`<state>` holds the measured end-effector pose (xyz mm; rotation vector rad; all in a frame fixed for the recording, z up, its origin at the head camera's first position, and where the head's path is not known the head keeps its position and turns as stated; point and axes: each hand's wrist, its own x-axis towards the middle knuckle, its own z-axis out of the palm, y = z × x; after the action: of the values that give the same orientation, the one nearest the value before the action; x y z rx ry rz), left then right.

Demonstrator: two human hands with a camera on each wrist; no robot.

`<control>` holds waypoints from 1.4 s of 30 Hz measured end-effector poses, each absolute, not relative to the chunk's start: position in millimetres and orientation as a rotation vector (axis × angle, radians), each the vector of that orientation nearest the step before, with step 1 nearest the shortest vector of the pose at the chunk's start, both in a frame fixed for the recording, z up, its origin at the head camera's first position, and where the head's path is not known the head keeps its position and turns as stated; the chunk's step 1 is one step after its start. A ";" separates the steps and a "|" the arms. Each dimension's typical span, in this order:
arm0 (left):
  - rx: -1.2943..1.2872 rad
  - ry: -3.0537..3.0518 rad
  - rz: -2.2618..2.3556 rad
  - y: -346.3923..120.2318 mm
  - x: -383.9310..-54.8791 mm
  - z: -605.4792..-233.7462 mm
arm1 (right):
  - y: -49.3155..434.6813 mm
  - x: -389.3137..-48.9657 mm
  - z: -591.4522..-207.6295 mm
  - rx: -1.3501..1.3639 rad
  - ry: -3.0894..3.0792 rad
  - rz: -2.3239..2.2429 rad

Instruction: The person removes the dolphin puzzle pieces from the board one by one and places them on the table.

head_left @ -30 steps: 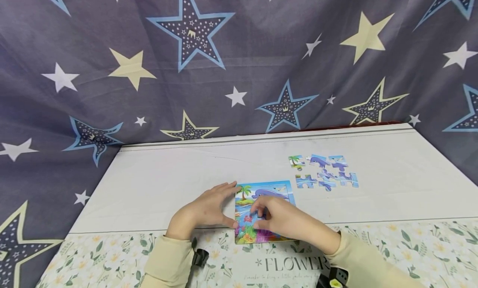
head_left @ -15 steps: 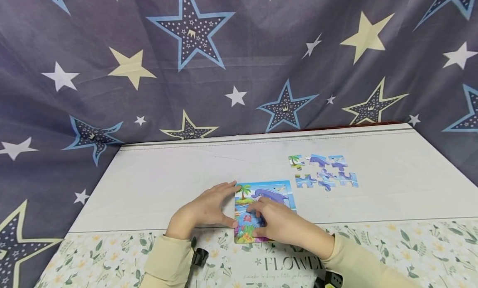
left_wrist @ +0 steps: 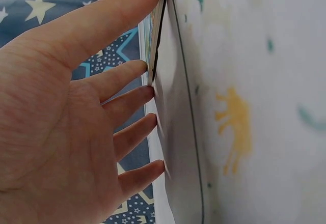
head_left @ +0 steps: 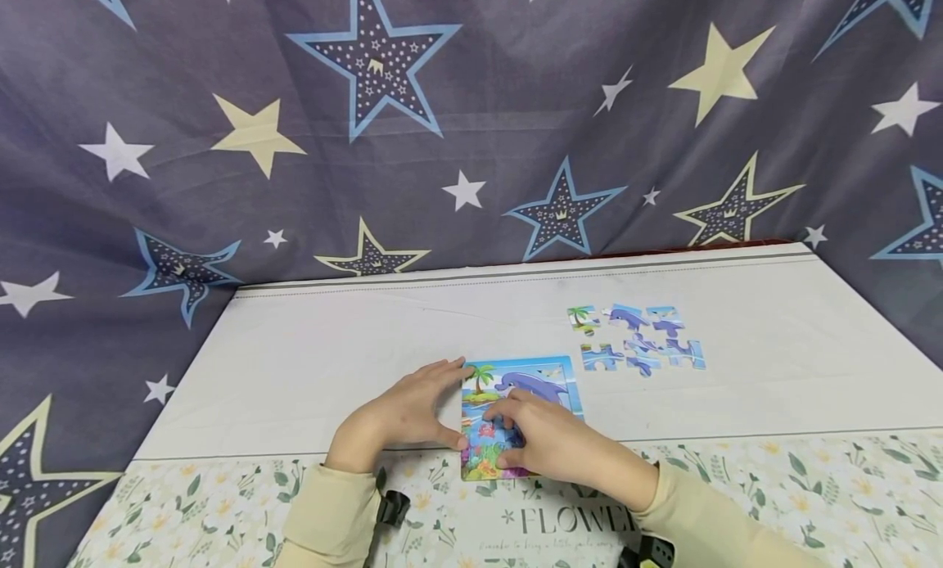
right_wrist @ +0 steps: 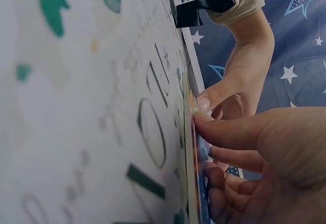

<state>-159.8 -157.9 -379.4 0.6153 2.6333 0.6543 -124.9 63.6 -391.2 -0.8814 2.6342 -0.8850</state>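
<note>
A square sea-scene jigsaw board (head_left: pixel 482 462) with a palm and a dolphin lies flat across the front edge of the white surface. Along its left side my left hand (head_left: pixel 401 408) steadies it, thumb and fingers spread; in the left wrist view the fingertips of that hand (left_wrist: pixel 61 132) touch the board's edge and the surface. My right hand (head_left: pixel 552 437) is over the lower middle of the board, fingers bent and thumb apart from them. In the right wrist view, the thumb and fingertips of this hand (right_wrist: pixel 295 152) touch the board's face; I cannot tell whether they pinch a piece.
Several loose jigsaw pieces (head_left: pixel 643 363) lie in two rough rows behind the board to the right. A floral cloth (head_left: pixel 810 502) with lettering covers the front; a star-patterned curtain (head_left: pixel 471 126) hangs behind. Each wrist wears a black camera strap (head_left: pixel 394 508).
My right hand has slid slightly left across the board over the last second, uncovering more of the dolphin, then stayed there. My left hand and the loose pieces have not moved.
</note>
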 end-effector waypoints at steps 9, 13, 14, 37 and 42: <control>0.616 2.632 0.653 -159.1 -159.9 -379.6 | 65.0 -129.8 -393.4 -0.859 2.515 -1.147; 0.619 2.627 0.657 -158.9 -159.2 -378.5 | 64.8 -131.7 -395.0 -0.837 2.477 -1.214; 0.619 2.626 0.658 -158.8 -159.0 -378.2 | 64.7 -132.1 -395.4 -0.834 2.473 -1.224; 0.604 2.632 0.658 -158.5 -159.5 -380.4 | 85.8 -144.3 -380.4 -0.862 2.426 -1.281; 0.601 2.634 0.664 -158.5 -159.5 -380.7 | 98.5 -151.5 -374.2 -0.821 2.444 -1.282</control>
<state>-159.5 -158.5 -380.7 0.6013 2.6344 0.6643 -151.5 98.5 -374.2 -0.8208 2.4441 -1.2821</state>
